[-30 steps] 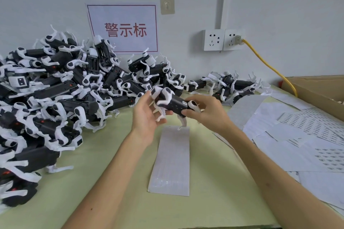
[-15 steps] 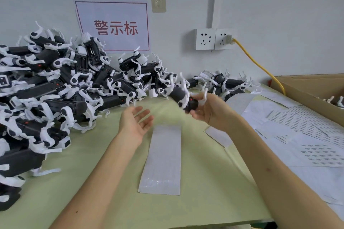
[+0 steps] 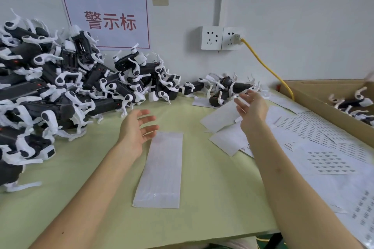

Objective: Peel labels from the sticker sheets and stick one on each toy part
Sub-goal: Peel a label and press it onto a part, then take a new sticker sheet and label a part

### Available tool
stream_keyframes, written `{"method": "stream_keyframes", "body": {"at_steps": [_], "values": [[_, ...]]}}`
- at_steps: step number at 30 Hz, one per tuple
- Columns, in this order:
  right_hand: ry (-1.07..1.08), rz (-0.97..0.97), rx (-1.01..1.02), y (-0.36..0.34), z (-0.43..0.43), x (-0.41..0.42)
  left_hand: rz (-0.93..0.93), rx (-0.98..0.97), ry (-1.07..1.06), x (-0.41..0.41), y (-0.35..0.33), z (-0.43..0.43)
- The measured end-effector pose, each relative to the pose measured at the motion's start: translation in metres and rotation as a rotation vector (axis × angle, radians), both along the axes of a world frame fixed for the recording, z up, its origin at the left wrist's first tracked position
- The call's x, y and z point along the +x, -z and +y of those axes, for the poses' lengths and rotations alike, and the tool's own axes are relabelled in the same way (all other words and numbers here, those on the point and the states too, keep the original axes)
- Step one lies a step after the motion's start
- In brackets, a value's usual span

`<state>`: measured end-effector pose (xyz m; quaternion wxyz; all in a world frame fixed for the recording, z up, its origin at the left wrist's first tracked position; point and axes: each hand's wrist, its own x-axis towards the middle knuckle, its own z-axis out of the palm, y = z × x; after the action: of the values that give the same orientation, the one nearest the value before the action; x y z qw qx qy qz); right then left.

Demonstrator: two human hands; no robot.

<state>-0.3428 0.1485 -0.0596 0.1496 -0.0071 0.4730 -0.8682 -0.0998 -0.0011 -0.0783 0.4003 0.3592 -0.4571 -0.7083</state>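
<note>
A long white sticker sheet (image 3: 160, 170) lies flat on the green table between my arms. My left hand (image 3: 135, 129) hovers just left of its far end, palm up, fingers relaxed, holding nothing. My right hand (image 3: 252, 110) is raised over the loose used sheets (image 3: 323, 159), fingers spread and empty. A big pile of black-and-white toy parts (image 3: 60, 91) fills the left side. Several toy parts (image 3: 220, 91) lie by the wall past my right hand. Other toy parts (image 3: 352, 103) rest in the cardboard box (image 3: 315, 99) at the right.
A sign with red characters (image 3: 109, 20) hangs on the wall above the pile. Wall sockets (image 3: 221, 37) carry a yellow cable (image 3: 267, 68) that runs down toward the box. The table's front edge is near my elbows.
My right hand has let go of the toy part it held and now hangs empty. My left hand stays empty and has drifted toward the sheet. The camera has turned right, showing the box.
</note>
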Motion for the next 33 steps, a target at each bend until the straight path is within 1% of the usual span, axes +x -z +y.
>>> {"method": "stream_keyframes", "body": {"at_steps": [4, 8, 10, 14, 17, 19, 20, 22, 23, 24, 26, 28, 30, 33], "values": [[-0.045, 0.287, 0.167, -0.002, -0.008, 0.018, -0.018, -0.005, 0.018, 0.001, -0.001, 0.004], [-0.166, 0.596, 0.316, -0.006, -0.022, 0.051, -0.05, -0.036, 0.048, -0.001, -0.001, 0.008], [-0.22, 0.764, 0.424, -0.004, -0.033, 0.065, -0.061, -0.033, 0.043, -0.002, -0.001, 0.009], [-0.394, 1.096, 0.621, -0.008, -0.066, 0.086, -0.091, -0.004, 0.015, -0.003, -0.001, 0.007], [-0.517, 1.297, 0.789, -0.011, -0.102, 0.097, -0.165, -0.068, 0.071, -0.002, 0.001, 0.003], [-0.542, 1.33, 0.856, -0.013, -0.128, 0.102, -0.238, -0.195, 0.165, -0.002, 0.004, 0.003], [-0.544, 1.315, 0.878, -0.013, -0.141, 0.104, -0.29, -0.296, 0.222, -0.003, 0.006, 0.004], [-0.599, 1.264, 0.918, -0.015, -0.163, 0.106, -0.453, -0.577, 0.308, -0.008, 0.013, 0.006], [-0.643, 1.267, 0.933, -0.015, -0.173, 0.109, -0.536, -0.704, 0.322, -0.011, 0.017, 0.007], [-0.685, 1.3, 0.954, -0.015, -0.182, 0.112, -0.588, -0.788, 0.326, -0.012, 0.02, 0.007], [-0.732, 1.433, 1.022, -0.011, -0.198, 0.122, -0.622, -0.859, 0.32, -0.013, 0.024, 0.007], [-0.715, 1.544, 1.051, -0.005, -0.209, 0.129, -0.648, -0.855, 0.297, -0.013, 0.028, 0.006], [-0.659, 1.546, 1.018, -0.004, -0.215, 0.129, -0.684, -0.862, 0.299, -0.012, 0.031, 0.004], [-0.663, 1.547, 1.015, -0.009, -0.212, 0.121, -0.803, -0.988, 0.406, -0.011, 0.033, 0.002]]}}
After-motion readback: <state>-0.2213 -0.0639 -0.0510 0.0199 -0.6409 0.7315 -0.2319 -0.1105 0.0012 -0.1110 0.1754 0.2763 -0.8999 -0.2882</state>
